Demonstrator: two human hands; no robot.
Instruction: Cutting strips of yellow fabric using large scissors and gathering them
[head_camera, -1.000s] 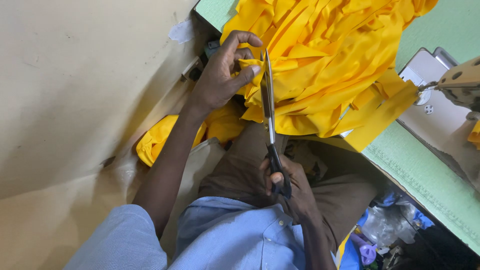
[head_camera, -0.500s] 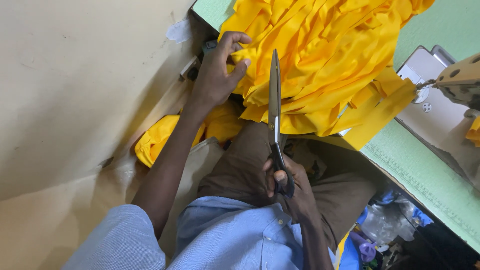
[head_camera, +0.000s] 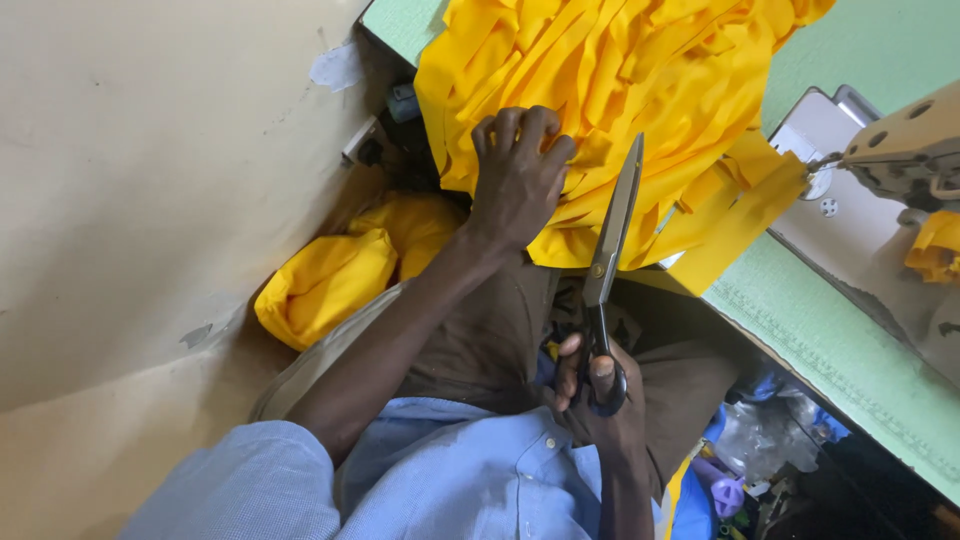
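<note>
My left hand (head_camera: 520, 175) rests with curled fingers on a big heap of yellow cloth strips (head_camera: 620, 90), gripping into the folds. My right hand (head_camera: 600, 395) holds a pair of long metal scissors (head_camera: 610, 250) by the black handles, low over my lap. The blades are shut and point up toward the heap, just right of my left hand. A wide yellow strip (head_camera: 745, 225) hangs off the heap over the table edge.
The heap lies on a green sewing table (head_camera: 850, 350) whose edge runs down to the right. A sewing machine (head_camera: 900, 160) stands at the right. A bundle of yellow cloth (head_camera: 330, 275) sits by the beige wall (head_camera: 150, 200). Bags and clutter (head_camera: 770, 450) lie below the table.
My left hand has let go of the strip end it pinched and moved right onto the heap. The scissors have closed and tilted to the right, away from the cloth.
</note>
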